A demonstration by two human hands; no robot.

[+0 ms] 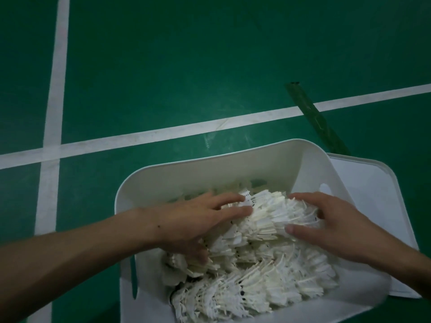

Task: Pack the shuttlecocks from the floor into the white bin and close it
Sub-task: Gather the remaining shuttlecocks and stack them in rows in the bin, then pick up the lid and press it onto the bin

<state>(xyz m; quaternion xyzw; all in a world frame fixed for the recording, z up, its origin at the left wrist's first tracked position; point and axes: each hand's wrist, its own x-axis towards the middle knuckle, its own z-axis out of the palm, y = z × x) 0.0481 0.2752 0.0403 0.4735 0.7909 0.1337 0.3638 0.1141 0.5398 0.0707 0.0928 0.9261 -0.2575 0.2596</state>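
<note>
The white bin [210, 169] stands on the green court floor at the lower middle, uncovered and heaped with several white feather shuttlecocks [256, 264]. My left hand [191, 220] and my right hand [331, 224] reach into the bin from either side. Together they clasp a bundle of shuttlecocks [277, 213] near the far wall, fingers curled around its ends. The bin's white lid [377, 194] lies flat on the floor to the right, partly under the bin's edge. No shuttlecocks lie on the visible floor.
Green court floor [186, 66] with white lines: one running left to right [163, 131] just beyond the bin and one running away at the left [56, 78]. A dark green tape strip [314, 115] lies diagonally behind the bin.
</note>
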